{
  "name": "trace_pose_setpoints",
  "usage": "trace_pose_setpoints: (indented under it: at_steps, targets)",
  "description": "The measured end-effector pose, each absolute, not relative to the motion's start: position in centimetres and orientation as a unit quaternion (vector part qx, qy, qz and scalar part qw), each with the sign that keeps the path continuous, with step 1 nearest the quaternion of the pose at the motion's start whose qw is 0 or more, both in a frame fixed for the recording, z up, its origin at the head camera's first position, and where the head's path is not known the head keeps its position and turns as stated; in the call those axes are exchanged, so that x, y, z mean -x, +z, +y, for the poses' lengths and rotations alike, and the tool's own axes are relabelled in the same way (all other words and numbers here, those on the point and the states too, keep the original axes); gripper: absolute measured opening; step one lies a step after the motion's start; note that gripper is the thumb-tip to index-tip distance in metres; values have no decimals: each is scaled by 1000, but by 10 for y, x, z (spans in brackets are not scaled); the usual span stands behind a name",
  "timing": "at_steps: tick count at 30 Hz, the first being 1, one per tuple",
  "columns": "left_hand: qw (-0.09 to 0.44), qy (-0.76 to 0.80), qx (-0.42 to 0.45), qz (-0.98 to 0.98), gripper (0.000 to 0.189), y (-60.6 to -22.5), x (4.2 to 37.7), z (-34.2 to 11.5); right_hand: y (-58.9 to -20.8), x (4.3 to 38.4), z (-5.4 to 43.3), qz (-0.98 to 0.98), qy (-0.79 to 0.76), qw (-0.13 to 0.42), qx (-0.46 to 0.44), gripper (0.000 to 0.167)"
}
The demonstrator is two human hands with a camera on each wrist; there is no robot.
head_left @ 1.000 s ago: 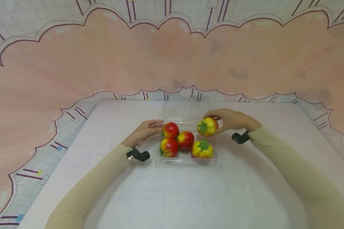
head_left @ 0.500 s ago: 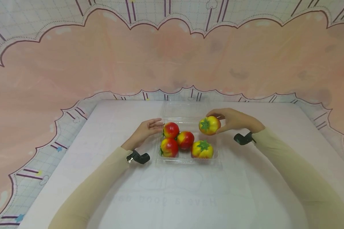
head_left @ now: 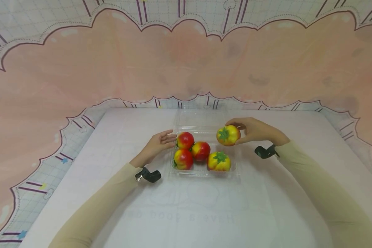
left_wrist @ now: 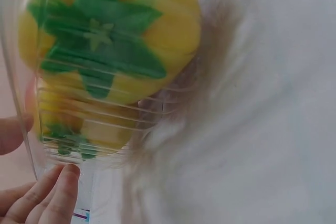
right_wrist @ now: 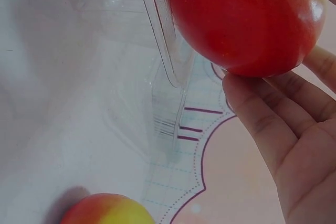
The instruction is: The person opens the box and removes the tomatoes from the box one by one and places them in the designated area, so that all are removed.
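Observation:
My right hand (head_left: 257,131) holds a red-and-yellow tomato (head_left: 228,135) between thumb and fingers, above the back right corner of a clear plastic box (head_left: 204,173). Its green star-shaped calyx faces the head camera; the right wrist view shows its red side (right_wrist: 241,22). Inside the box sit several more tomatoes (head_left: 200,151), one with its calyx up (head_left: 219,162) at the front right. My left hand (head_left: 156,145) is at the box's left wall, fingers extended. In the left wrist view, fingertips (left_wrist: 68,174) appear against the ribbed plastic, with tomatoes behind it.
The box's clear lid (head_left: 201,119) lies folded back toward the patterned backdrop (head_left: 186,65). Another tomato (right_wrist: 107,212) rests on the white tabletop (head_left: 179,206), seen only in the right wrist view. Dark cameras (head_left: 265,151) are strapped to both wrists.
My right hand has shifted slightly right and up in the head view, carrying the tomato. My left hand stays beside the box, its fingers moving slightly. The tomatoes in the box have not moved.

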State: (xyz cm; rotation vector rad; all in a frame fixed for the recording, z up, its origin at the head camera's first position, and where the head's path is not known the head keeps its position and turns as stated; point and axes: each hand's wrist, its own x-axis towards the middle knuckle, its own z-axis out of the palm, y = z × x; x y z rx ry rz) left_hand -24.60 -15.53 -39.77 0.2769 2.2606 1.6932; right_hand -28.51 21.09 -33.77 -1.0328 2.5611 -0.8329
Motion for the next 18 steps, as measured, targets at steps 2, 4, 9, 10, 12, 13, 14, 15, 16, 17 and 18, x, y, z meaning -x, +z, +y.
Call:
trace_pose_setpoints:
  at_steps: [2, 4, 9, 10, 12, 13, 14, 15, 16, 17, 18]
  targets:
    - [155, 593, -96, 785, 65, -398, 245, -156, -338, 285, 212, 883, -285, 129, 350, 61]
    - [157, 597, -96, 781, 65, -398, 244, -157, -339, 284, 213, 883, -286, 129, 349, 61]
    - [162, 619, -92, 763, 64, -402, 244, -158, -338, 283, 216, 880, -295, 130, 348, 61]
    - [162, 623, -90, 760, 64, -403, 244, -158, -339, 283, 217, 880, -297, 131, 347, 61]
    - [163, 630, -84, 754, 63, -404, 244, -158, -339, 282, 218, 880, -301, 133, 343, 62]
    - [163, 632, -81, 753, 63, -404, 244, -158, -339, 282, 219, 880, -303, 133, 342, 62]
    - [164, 634, -77, 752, 63, -405, 244, -158, -338, 282, 219, 879, -304, 132, 342, 62]
    - [165, 636, -74, 750, 63, -405, 244, -157, -338, 282, 220, 879, -305, 133, 341, 62]
    - [165, 639, -70, 748, 63, -405, 244, -157, -338, 282, 220, 879, -306, 133, 341, 62]
    - [166, 641, -65, 747, 62, -405, 244, -156, -338, 281, 220, 878, -307, 134, 342, 62]
    - [167, 644, -61, 744, 62, -405, 244, -156, -338, 281, 221, 878, -308, 134, 343, 62]
